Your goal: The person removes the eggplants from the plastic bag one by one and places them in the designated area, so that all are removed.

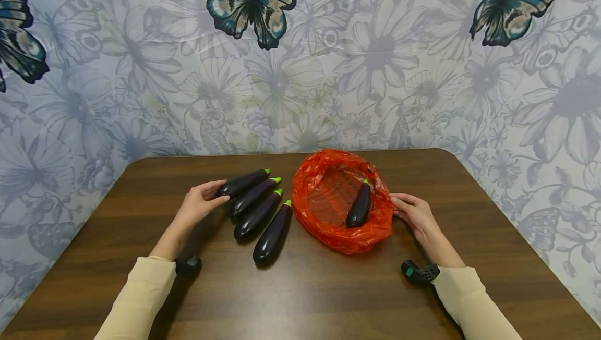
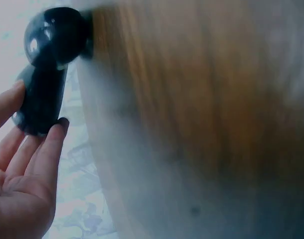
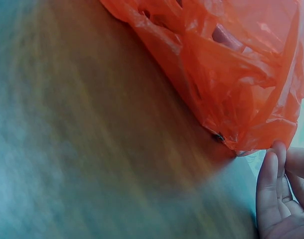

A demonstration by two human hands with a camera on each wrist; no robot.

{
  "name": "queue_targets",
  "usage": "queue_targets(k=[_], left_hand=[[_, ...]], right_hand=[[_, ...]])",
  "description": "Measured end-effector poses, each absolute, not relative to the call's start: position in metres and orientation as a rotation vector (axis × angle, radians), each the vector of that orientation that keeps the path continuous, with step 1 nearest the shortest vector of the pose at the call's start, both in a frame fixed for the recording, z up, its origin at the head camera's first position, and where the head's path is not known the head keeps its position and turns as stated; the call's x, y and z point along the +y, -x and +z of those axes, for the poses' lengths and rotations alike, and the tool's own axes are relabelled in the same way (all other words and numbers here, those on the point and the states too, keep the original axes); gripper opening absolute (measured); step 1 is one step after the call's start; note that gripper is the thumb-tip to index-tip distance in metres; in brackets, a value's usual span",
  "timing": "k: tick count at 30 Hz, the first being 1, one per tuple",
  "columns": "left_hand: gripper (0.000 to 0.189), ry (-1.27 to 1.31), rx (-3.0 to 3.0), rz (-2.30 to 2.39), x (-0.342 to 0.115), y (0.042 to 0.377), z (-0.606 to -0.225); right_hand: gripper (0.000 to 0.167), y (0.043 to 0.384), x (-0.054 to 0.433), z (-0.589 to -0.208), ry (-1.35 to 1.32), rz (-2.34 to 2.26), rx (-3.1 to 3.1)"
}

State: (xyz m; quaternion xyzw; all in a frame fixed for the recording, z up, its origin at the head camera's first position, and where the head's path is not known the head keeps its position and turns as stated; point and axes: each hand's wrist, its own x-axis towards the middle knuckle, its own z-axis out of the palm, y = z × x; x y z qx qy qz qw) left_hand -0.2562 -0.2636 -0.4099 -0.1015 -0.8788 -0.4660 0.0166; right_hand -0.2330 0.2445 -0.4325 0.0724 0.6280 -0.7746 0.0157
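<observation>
My left hand point(image 1: 199, 204) grips the blunt end of a dark purple eggplant point(image 1: 244, 183), thumb on one side and fingers on the other. It is the farthest of a row of eggplants with green stem ends; a second point(image 1: 255, 198), a third point(image 1: 258, 217) and a nearest one point(image 1: 274, 235) lie beside it. To their right sits a red plastic bag point(image 1: 347, 241), its mouth spread wide and rim rolled down. Inside, one eggplant point(image 1: 359, 205) leans at the right. My right hand point(image 1: 418, 215) pinches the bag's right edge between thumb and fingers.
Everything lies on a brown wooden table point(image 1: 328, 298) with rounded far corners. Behind it hangs a pale floral curtain point(image 1: 375, 69) with butterfly prints. A black band point(image 1: 420, 272) circles the right wrist, and another dark device point(image 1: 189, 266) is on the left.
</observation>
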Motion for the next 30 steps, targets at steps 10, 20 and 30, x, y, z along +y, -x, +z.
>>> queue_targets(k=[10,20,30], left_hand=[[0.045,0.385,-2.854,-1.366,-0.266,0.264,-0.413],[0.050,0.426,-2.865,-1.344,-0.265,0.269,-0.414],[0.050,0.441,-2.824,-1.375,-0.269,0.273,-0.413]], right_hand=[[0.020,0.234,0.244,-0.434,-0.229,-2.409,1.959],[0.021,0.237,0.244,-0.434,-0.236,-2.396,1.963],[0.019,0.236,0.242,-0.432,-0.251,-2.397,1.967]])
